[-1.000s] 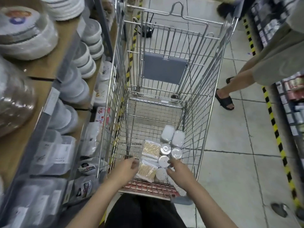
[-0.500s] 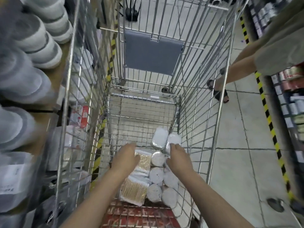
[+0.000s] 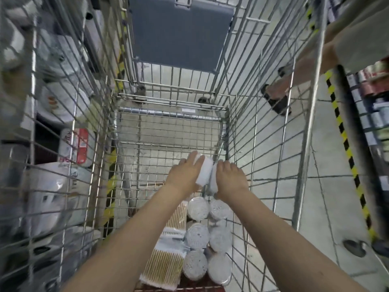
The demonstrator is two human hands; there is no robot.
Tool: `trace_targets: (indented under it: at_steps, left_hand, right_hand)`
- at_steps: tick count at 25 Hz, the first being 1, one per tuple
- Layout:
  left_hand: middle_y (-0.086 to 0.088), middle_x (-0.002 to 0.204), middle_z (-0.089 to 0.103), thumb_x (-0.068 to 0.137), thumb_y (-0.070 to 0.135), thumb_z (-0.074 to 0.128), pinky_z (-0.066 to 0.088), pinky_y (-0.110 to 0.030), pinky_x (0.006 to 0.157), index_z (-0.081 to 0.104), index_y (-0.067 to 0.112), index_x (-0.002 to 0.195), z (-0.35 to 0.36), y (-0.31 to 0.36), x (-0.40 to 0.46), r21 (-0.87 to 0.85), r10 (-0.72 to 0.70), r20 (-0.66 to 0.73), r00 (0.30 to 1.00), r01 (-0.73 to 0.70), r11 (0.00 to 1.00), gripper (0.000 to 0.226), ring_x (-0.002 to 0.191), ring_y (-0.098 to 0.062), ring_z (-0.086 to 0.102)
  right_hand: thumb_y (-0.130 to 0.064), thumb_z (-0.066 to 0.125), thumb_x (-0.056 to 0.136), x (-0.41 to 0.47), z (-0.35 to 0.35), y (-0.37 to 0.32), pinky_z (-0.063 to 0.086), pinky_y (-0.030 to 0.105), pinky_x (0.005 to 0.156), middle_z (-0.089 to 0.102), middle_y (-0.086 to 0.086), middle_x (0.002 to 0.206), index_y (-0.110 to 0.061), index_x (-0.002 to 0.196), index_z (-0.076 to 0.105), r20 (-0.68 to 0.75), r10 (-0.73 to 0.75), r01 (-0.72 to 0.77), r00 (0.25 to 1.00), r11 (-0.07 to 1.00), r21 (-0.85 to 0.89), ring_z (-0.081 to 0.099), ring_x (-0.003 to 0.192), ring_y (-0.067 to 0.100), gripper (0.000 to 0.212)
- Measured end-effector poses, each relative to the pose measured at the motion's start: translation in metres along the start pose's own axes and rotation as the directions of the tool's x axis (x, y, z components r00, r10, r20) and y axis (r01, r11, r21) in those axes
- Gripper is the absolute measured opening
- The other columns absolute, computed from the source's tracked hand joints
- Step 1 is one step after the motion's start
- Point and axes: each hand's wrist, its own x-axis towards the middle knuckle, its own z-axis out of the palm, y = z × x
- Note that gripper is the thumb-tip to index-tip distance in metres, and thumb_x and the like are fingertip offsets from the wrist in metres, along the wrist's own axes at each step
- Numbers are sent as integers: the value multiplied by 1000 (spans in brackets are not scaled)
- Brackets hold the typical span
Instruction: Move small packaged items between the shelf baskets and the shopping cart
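Both my arms reach deep into the wire shopping cart [image 3: 168, 131]. My left hand [image 3: 185, 175] grips a white rounded pack [image 3: 204, 171], its fingers curled over the pack's far end. Just to the right, my right hand [image 3: 230, 179] holds a second white pack [image 3: 213, 182], mostly hidden under the hand. Nearer to me on the cart floor lie several round white packs [image 3: 197, 208] in two rows. Left of them lie packets of wooden sticks [image 3: 166, 264].
Shelves with white packaged goods [image 3: 63, 102] and a red-and-white pack [image 3: 81, 147] run along the cart's left side. Another person's leg and sandal [image 3: 275, 100] stand on the tiled floor to the right. Yellow-black tape [image 3: 345, 140] edges the right shelving.
My head has leaned further over the cart. Both hands moved forward along the cart floor, past the round packs, and closed on the two white packs at the far end.
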Motion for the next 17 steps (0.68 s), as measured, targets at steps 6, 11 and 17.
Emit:
trace_targets:
  at_steps: [6,11,17]
  left_hand:
    - [-6,144,20,72,30,77,48,-42,86,19,16,146,2,4,4,-161,-5,-80,997,-8,987,95,117,-30,46]
    - [-4,139,25,64,38,83,44,-32,79,22,15,144,-6,-4,-10,-406,-149,-186,971,62,912,103,114,-27,50]
    - [6,128,24,64,29,82,38,-28,82,26,22,141,-71,-18,-86,-673,-369,-278,887,94,734,96,108,-15,41]
  right_hand:
    - [-33,70,78,0,1,1,36,32,98,38,12,136,-4,138,27,-14,19,-18,1000,997,76,40,125,26,79]
    - [-33,77,72,-12,-6,-2,39,34,97,38,9,134,-7,136,28,-17,11,-10,1000,995,97,38,125,25,84]
    - [-37,82,62,-61,-54,3,40,33,96,37,2,129,-15,135,30,-218,-19,105,976,915,390,39,119,21,93]
